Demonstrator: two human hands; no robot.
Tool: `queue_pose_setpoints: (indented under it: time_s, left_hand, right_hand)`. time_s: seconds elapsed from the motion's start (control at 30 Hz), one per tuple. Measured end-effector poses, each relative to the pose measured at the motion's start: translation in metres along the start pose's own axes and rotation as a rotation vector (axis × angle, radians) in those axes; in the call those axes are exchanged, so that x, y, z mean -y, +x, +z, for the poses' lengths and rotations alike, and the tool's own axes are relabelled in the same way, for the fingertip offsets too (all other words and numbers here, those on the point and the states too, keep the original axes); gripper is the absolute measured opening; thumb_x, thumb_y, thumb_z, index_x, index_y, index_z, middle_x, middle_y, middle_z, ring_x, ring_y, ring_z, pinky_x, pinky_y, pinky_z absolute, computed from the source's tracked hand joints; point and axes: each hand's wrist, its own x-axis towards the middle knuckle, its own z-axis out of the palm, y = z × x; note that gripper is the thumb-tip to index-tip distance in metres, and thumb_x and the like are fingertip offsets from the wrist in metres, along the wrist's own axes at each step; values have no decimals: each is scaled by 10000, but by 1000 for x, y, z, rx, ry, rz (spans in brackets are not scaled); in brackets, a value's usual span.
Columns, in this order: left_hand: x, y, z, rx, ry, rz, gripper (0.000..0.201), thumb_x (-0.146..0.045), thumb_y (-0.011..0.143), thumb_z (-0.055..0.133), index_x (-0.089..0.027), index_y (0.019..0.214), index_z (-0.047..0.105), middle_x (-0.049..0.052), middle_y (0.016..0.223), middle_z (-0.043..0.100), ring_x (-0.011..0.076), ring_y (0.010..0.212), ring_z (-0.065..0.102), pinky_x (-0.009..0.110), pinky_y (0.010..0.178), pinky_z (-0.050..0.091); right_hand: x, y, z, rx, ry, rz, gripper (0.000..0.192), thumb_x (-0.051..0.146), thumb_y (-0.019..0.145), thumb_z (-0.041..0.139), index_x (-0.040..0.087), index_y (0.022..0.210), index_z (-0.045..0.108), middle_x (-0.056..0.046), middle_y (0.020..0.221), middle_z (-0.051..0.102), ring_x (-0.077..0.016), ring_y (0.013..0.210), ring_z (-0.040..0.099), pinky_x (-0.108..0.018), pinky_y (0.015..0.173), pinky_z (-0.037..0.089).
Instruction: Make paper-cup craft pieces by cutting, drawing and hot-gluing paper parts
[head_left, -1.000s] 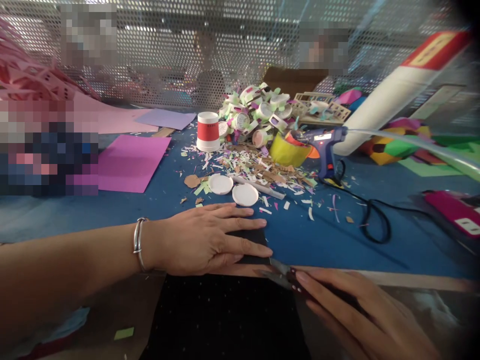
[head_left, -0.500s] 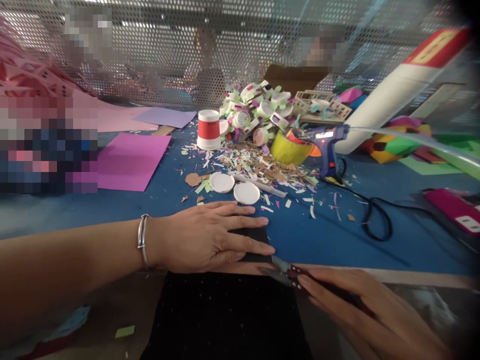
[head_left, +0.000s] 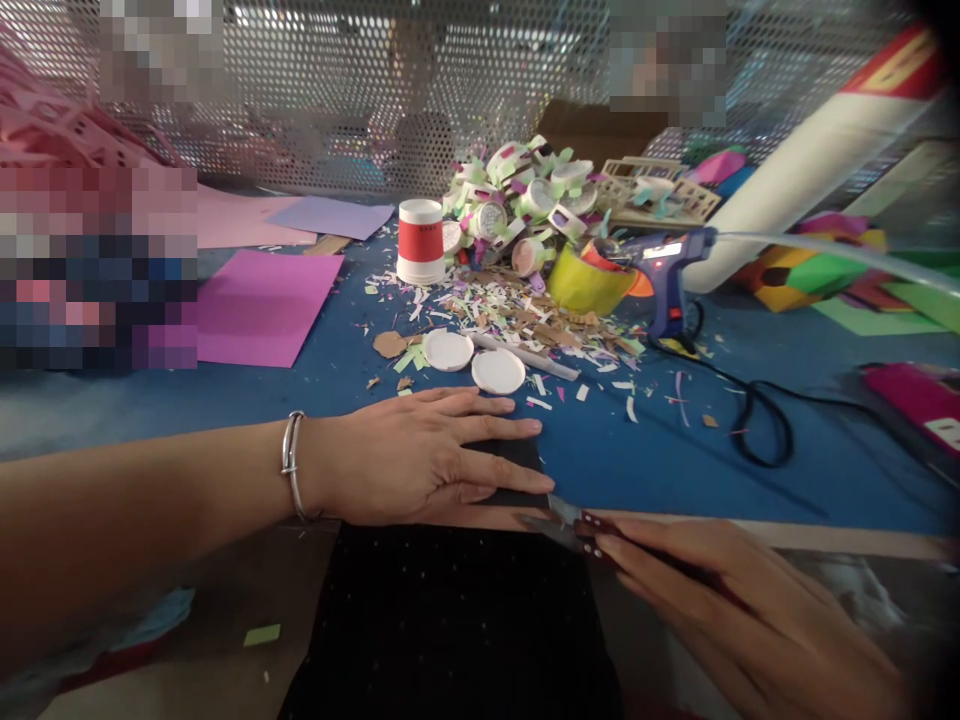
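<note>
My left hand (head_left: 420, 450) lies flat, fingers stretched out, on a sheet of black paper (head_left: 517, 470) at the table's front edge. It covers most of that sheet. A silver bracelet (head_left: 291, 462) circles the wrist. My right hand (head_left: 720, 590) grips a pair of scissors (head_left: 574, 525) with dark handles. Their blades are parted and lie close to the black paper's front right corner, near my left fingertip; whether they touch the paper I cannot tell. Two white paper discs (head_left: 498, 371) rest just beyond my left hand.
Paper scraps (head_left: 517, 310) litter the blue table (head_left: 622, 460) around a red-and-white paper cup (head_left: 421, 242) and a pile of cut cup pieces (head_left: 517, 200). A blue glue gun (head_left: 671, 265) leans on a yellow roll (head_left: 589, 283), its black cord (head_left: 750, 400) looped rightward. Purple paper (head_left: 270, 308) lies left.
The whole view has shifted slightly, so the table items sit a little higher and further right. Both hands keep nearly the same pose, and the scissor blades remain parted.
</note>
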Motion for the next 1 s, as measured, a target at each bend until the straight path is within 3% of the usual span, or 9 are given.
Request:
queue_pose_setpoints:
  time_s: [0.13,0.23,0.33,0.57,0.77,1.0]
  left_hand:
    - [2,-1,4,13,46,17,428,-419,1040,450,-374,1463,500,10,1619,378,256,1508,317,466,1247,253]
    - [3,-1,5,-9,48,3,427,-454,1032,456,-391,1450,512,1,1611,394,263,1500,335,473,1238,272]
    - [2,0,3,-14,40,19,431,-469,1027,461,-379,1443,524,11,1605,403,273,1492,349,479,1229,289]
    - [3,-1,3,-21,30,13,419,-434,1037,454,-391,1450,508,-1,1613,389,239,1509,316,453,1251,243]
    - [4,-1,1,48,27,1,441,-470,1052,380,-407,1481,460,-8,1639,334,242,1527,273,474,1247,239]
    - [2,0,-2,27,16,13,437,-455,1043,419,-375,1466,492,9,1627,362,250,1518,295,474,1251,236]
  right_hand:
    - [6,0,3,119,117,200,326,505,930,591,309,1106,783,-42,1092,790,-291,971,764,-399,816,663]
    - [6,2,5,158,126,216,314,506,913,615,319,1102,782,-32,1109,787,-267,996,760,-366,841,655]
    - [6,3,6,99,118,208,310,499,928,598,295,1066,787,-38,1074,795,-242,959,771,-328,828,657]
    - [8,8,-1,105,0,-19,247,359,962,589,300,1135,755,-7,1081,795,-202,912,783,-278,788,663]
    - [15,19,-8,-12,-110,-250,274,304,992,503,281,1057,768,3,959,815,-169,780,793,-211,706,660]
    - [21,27,-10,-96,-133,-405,288,185,969,485,258,1033,755,4,894,815,-139,717,782,-183,708,645]
